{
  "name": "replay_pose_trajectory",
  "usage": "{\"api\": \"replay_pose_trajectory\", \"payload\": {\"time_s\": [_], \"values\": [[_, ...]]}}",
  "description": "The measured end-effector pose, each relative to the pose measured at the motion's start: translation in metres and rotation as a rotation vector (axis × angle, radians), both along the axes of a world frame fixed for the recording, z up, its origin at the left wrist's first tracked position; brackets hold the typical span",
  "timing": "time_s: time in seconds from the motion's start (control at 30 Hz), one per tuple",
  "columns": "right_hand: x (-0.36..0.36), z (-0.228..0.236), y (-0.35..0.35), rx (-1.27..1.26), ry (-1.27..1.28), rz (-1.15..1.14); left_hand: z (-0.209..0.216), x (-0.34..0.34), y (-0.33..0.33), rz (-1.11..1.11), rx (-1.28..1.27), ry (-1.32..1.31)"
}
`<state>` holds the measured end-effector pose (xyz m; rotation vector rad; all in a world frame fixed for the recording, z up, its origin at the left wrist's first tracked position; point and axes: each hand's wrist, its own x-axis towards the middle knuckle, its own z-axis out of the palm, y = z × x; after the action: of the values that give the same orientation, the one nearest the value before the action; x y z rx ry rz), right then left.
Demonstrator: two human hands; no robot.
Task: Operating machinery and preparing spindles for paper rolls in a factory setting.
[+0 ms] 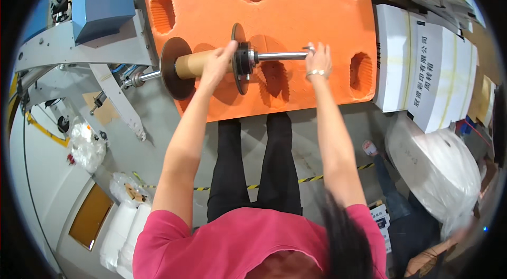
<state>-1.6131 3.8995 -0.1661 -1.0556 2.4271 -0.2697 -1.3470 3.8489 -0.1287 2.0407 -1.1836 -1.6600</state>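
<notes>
A steel shaft runs left to right in front of me, above an orange plastic pallet. On it sit a brown cardboard core, a large dark flange disc and a smaller disc with a black collar. My left hand grips the cardboard core right beside the black collar. My right hand, with a bracelet at the wrist, holds the free right end of the shaft.
A grey and blue machine carries the shaft's left end. White cartons stand to the right, with a large wrapped white roll below them. Yellow-black tape crosses the floor. Bagged white rolls lie at lower left.
</notes>
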Motion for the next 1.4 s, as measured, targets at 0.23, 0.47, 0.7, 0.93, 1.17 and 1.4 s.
{"api": "replay_pose_trajectory", "payload": {"time_s": [0.23,0.47,0.7,0.93,1.17,1.4], "values": [[-0.062,-0.061,-0.028,0.416,-0.931,-0.404,-0.005,-0.043,-0.016,-0.333,0.128,-0.549],[-0.067,-0.062,-0.006,0.567,-0.859,-0.125,-0.009,-0.031,0.022,-0.307,-0.062,-0.538],[-0.061,-0.018,-0.012,0.516,-0.807,0.045,0.033,-0.035,0.036,-0.123,-0.032,-0.446],[-0.074,-0.083,-0.022,0.497,-0.753,-0.072,0.015,-0.069,0.042,-0.228,-0.059,-0.603],[-0.069,-0.071,-0.025,0.573,-0.775,-0.147,-0.016,-0.047,0.11,-0.109,-0.049,-0.433],[-0.068,-0.044,-0.033,0.708,-0.916,-0.205,0.003,-0.039,0.082,-0.259,0.043,-0.365]]}}
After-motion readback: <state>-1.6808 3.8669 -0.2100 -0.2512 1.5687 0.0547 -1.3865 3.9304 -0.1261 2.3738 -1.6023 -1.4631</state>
